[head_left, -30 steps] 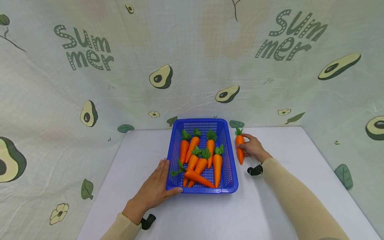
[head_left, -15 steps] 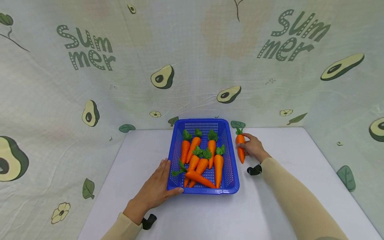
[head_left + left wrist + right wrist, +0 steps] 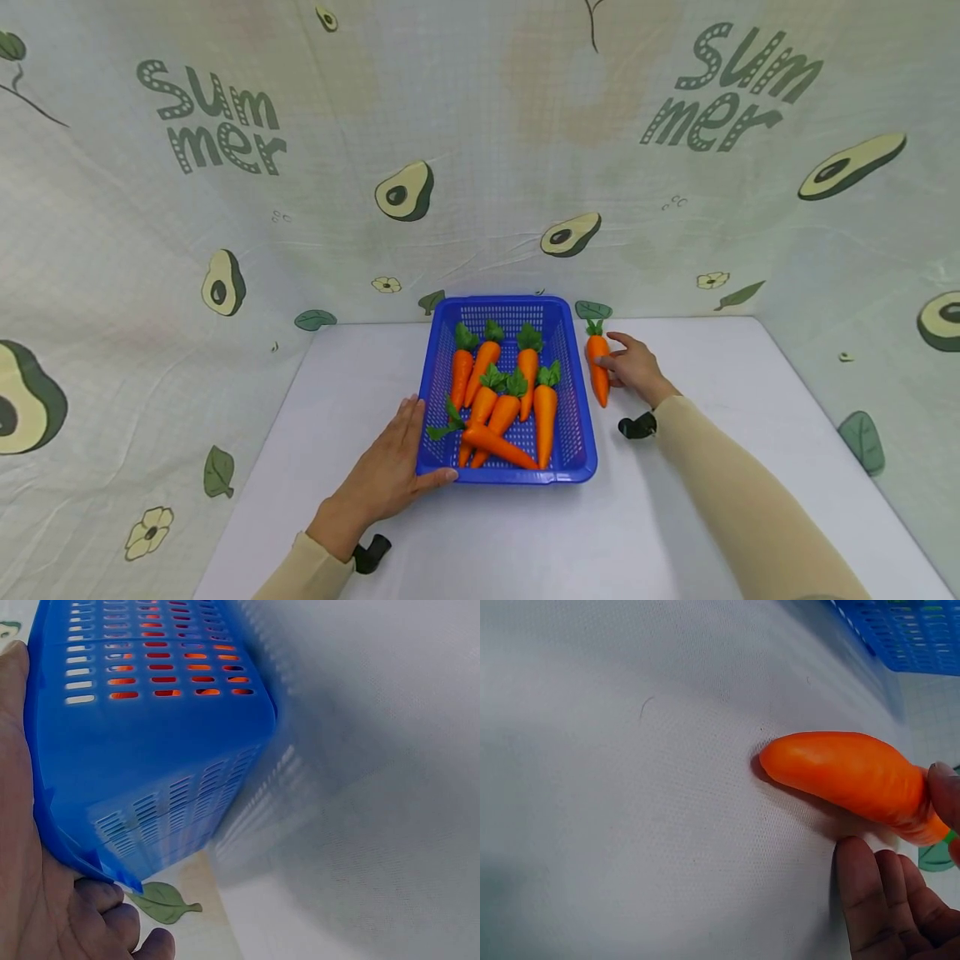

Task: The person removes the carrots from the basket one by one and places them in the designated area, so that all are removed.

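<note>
Head view: my right hand (image 3: pixel 633 367) closes on a lone orange carrot (image 3: pixel 597 372) lying on the white worktop (image 3: pixel 675 517), just beside the right wall of the blue basket (image 3: pixel 577 417), leafy end toward the backdrop. Thumb and fingers are lightly curled around the carrot's upper half, a pinch rather than a full wrap; the right wrist view shows the carrot (image 3: pixel 847 776) with its tapered tip free and apparently resting on the worktop, while three fingers (image 3: pixel 877 900) sit just below it. My left hand (image 3: pixel 390 475) lies flat and relaxed against the basket's near left corner, fingers straight along the wall and thumb along the front rim, steadying it without gripping; the left wrist view confirms the palm (image 3: pixel 22 847) pressed to the blue mesh. Seven carrots (image 3: pixel 498 392) already lie inside, mostly lengthwise, one crossing at the front. To do this step well, I judge the pinch should settle nearer the carrot's thick middle so it does not pivot, and the left hand should brace the basket so it does not slide on the smooth worktop.
</note>
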`<state>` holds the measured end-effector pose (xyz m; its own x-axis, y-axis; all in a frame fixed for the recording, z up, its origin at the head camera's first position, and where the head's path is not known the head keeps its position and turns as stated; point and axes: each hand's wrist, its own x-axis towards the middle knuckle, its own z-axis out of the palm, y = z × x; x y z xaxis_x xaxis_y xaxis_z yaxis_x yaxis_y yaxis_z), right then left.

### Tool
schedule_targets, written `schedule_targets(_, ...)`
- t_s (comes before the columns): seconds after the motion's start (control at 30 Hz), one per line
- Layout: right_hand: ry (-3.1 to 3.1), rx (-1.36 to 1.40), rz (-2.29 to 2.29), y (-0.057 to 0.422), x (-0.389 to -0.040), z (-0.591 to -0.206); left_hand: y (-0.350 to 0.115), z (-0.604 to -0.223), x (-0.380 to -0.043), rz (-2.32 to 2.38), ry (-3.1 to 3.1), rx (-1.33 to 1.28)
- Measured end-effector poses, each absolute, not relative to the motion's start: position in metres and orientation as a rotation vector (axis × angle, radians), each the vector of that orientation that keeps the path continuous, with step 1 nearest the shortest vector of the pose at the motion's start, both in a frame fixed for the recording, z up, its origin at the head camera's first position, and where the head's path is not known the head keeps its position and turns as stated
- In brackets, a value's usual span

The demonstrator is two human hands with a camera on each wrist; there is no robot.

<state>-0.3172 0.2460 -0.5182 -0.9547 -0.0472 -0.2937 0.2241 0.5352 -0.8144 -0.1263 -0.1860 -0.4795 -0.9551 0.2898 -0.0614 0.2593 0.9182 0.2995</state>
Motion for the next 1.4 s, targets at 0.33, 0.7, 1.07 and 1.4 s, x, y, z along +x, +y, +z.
schedule_targets(0.33, 2.524, 0.193, -1.378, 0.247, -0.313, -0.515, -0.187, -0.478, -0.127, 0.472, 2.949, 0.433)
schedule_targets(0.7, 2.574, 0.202, -1.455, 0.243, -0.306, -0.494, -0.189, -0.477, -0.128, 0.45, 2.953, 0.437)
schedule_targets(1.07, 2.598, 0.031, -1.574, 0.211, -0.279, -0.439, -0.187, -0.476, -0.129, 0.458, 2.955, 0.449)
schedule_targets(1.4, 2.519, -0.324, -1.588, 0.154, -0.239, -0.399, -0.187, -0.475, -0.129, 0.474, 2.956, 0.451)
